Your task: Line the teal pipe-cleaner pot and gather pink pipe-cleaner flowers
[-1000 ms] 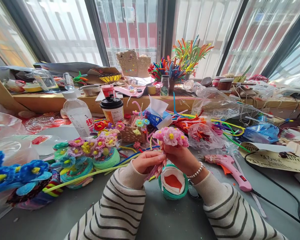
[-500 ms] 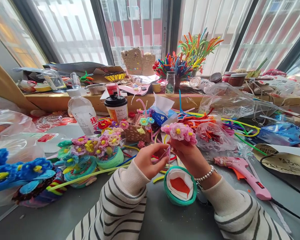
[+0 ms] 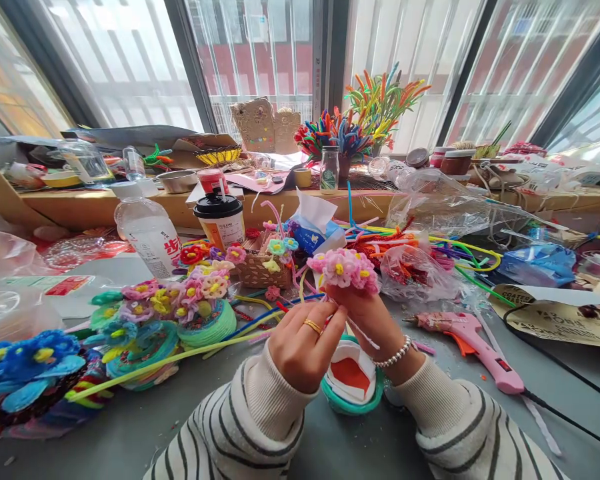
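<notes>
A bunch of pink fuzzy flowers (image 3: 344,270) with yellow centres rises above my right hand (image 3: 367,319), whose fingers are wrapped round its stems. My left hand (image 3: 305,343), with a gold ring, is closed against the right one at the stems; its fingertips pinch the stem ends, partly hidden. A thin pale strand hangs beside the right wrist. Just below both hands stands a teal round pot (image 3: 353,405) with white lining and an orange-red inside. The left hand covers part of its rim.
A pink glue gun (image 3: 485,350) lies at right with its black cord. Flower pots, including a green one (image 3: 207,327), stand at left. Behind are a water bottle (image 3: 147,230), a cup (image 3: 220,220), a small basket (image 3: 260,270), tissues (image 3: 310,233) and loose pipe cleaners.
My left hand has turned over, its back now facing the camera, and moved closer to the right hand. The pale strand has swung from above the pot toward the right wrist. The view has shifted slightly.
</notes>
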`<control>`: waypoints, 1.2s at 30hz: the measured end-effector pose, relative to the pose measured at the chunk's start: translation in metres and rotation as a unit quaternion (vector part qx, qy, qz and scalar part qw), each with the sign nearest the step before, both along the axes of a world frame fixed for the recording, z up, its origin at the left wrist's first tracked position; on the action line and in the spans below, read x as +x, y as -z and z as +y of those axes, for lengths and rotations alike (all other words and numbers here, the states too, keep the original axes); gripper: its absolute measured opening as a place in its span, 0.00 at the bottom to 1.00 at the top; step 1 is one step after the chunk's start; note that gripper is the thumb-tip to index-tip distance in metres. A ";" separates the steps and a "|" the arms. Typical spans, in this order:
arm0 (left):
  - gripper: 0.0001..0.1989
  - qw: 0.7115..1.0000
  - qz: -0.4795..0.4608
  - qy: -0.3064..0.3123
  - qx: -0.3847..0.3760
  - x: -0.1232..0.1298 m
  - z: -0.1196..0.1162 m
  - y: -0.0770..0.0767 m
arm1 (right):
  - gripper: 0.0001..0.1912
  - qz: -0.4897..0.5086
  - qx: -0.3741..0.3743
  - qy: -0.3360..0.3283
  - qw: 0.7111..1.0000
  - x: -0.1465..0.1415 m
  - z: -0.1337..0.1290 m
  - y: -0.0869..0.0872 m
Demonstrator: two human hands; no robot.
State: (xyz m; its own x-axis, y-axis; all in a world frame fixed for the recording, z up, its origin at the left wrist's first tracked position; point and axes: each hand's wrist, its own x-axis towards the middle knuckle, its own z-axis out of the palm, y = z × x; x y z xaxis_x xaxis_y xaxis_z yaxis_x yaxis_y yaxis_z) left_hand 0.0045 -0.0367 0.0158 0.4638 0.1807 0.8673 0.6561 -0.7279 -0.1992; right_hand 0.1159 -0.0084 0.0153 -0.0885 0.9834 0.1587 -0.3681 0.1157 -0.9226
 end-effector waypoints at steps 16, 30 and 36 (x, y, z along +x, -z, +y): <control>0.17 0.575 -0.490 0.185 -0.629 -0.005 0.019 -0.007 | 0.18 0.035 -0.030 -0.045 0.998 0.001 -0.003 -0.008; 0.16 0.503 -0.400 0.192 -0.741 -0.014 0.018 -0.010 | 0.18 0.017 -0.053 -0.143 0.988 0.004 -0.005 -0.013; 0.19 0.520 -0.386 0.190 -0.738 -0.016 0.023 0.000 | 0.14 0.028 -0.086 -0.167 0.982 0.005 -0.007 -0.014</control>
State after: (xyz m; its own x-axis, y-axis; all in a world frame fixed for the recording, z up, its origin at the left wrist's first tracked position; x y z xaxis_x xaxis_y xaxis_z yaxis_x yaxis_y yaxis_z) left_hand -0.0117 -0.0140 0.0158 0.3250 0.9364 -0.1325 -0.1209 0.1801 0.9762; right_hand 0.1210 -0.0154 0.0296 -0.4056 0.9140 0.0066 -0.4104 -0.1756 -0.8948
